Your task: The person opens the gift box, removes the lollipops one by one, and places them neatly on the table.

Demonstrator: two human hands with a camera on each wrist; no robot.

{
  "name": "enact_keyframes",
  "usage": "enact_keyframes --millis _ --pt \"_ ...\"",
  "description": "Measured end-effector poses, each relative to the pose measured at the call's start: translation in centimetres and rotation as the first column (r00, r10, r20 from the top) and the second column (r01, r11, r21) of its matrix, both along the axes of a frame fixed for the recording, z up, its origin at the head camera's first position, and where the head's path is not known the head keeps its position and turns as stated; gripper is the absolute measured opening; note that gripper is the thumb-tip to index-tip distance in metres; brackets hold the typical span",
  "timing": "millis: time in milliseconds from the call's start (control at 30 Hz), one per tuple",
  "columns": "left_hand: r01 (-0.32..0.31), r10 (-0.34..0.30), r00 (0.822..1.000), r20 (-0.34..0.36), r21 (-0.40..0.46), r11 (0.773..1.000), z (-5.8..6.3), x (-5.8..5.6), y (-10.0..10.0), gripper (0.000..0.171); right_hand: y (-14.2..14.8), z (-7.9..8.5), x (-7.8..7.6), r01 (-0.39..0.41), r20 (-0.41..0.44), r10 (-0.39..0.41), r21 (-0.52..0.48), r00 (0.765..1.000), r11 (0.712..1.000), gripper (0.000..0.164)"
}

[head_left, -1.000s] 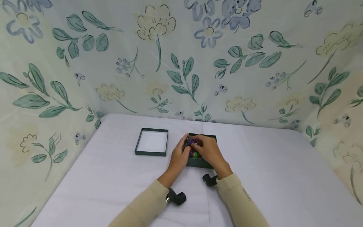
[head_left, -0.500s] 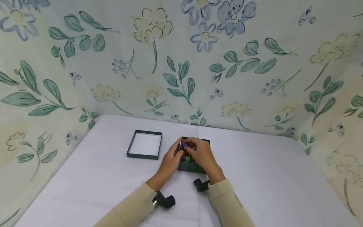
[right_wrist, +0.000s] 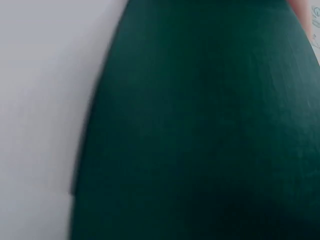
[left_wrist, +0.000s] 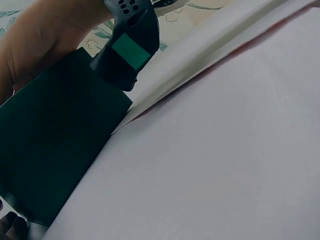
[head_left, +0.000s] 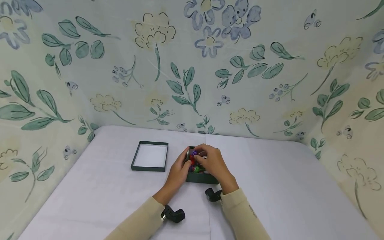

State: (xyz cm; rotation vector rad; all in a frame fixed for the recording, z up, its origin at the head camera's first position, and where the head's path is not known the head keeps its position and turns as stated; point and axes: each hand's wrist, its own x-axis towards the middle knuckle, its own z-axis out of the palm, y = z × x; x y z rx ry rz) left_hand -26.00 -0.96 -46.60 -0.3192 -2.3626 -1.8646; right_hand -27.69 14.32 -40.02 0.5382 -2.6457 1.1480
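A dark green box (head_left: 201, 178) without its cover sits on the table in the head view, holding several small shiny pieces in red, green and purple that look like wrapped candies. My left hand (head_left: 179, 168) grips the box's left side, thumb at the rim. Over the box's interior, my right hand (head_left: 213, 162) pinches a purple wrapped candy (head_left: 194, 153) between thumb and fingertip. Its palm and fingers hide the box's right part. A green wall of the box fills most of the right wrist view, and the left wrist view shows the box's green side (left_wrist: 55, 135).
A shallow green-edged lid (head_left: 149, 156) with a white inside lies left of the box. Black wrist cameras (head_left: 176, 216) hang below both sleeves. The table (head_left: 270, 186) has a white cloth, and a floral curtain (head_left: 180, 66) stands behind it.
The head view has shifted, so box, lid and hands appear further left and slightly lower. My left hand stays on the box; my right fingers remain at the purple candy, with more red showing beside it.
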Motion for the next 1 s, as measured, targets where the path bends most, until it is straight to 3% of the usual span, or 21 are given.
enact_keyframes --millis 267,433,700,1000 --pt "-0.019 0.019 1.0 0.005 0.009 1.0 0.1 -0.1 0.4 0.053 0.8 1.0 0.0 0.057 0.032 -0.056 -0.004 0.998 0.998 0.025" --pt "-0.032 0.032 0.999 0.011 -0.009 0.999 0.1 -0.2 0.3 0.053 1.1 1.4 0.1 0.039 0.049 -0.039 -0.015 0.998 0.999 0.027" --pt "-0.017 0.017 1.0 -0.003 0.013 1.0 0.3 -0.7 0.1 0.053 1.8 1.9 -0.2 -0.007 -0.006 0.007 0.069 1.0 0.998 0.027" --pt "-0.024 0.024 1.0 0.02 0.005 1.0 0.6 0.0 0.1 0.053 2.4 2.7 0.1 0.004 0.01 -0.004 0.07 1.0 0.998 0.025"
